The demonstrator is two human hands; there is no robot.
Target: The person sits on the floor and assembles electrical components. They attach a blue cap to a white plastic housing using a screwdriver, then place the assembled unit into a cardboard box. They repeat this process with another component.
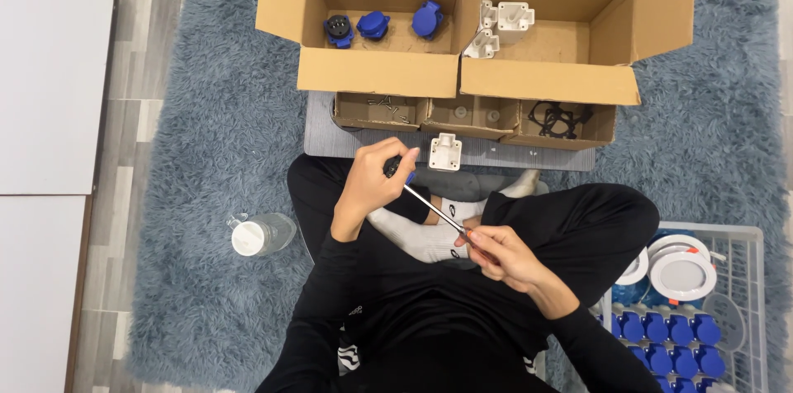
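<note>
Two hands work over the crossed legs: the left hand (369, 182) has its fingers clamped on a small blue-black socket part (397, 168), near the grey board's front edge, while the right hand (501, 256) grips a screwdriver (438, 213) whose tip meets that part

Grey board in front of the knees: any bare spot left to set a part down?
On the grey board, the left end is bare, and so is the strip right of the white housing, below the three small trays. The middle is crowded by the left hand holding a blue part.
</note>
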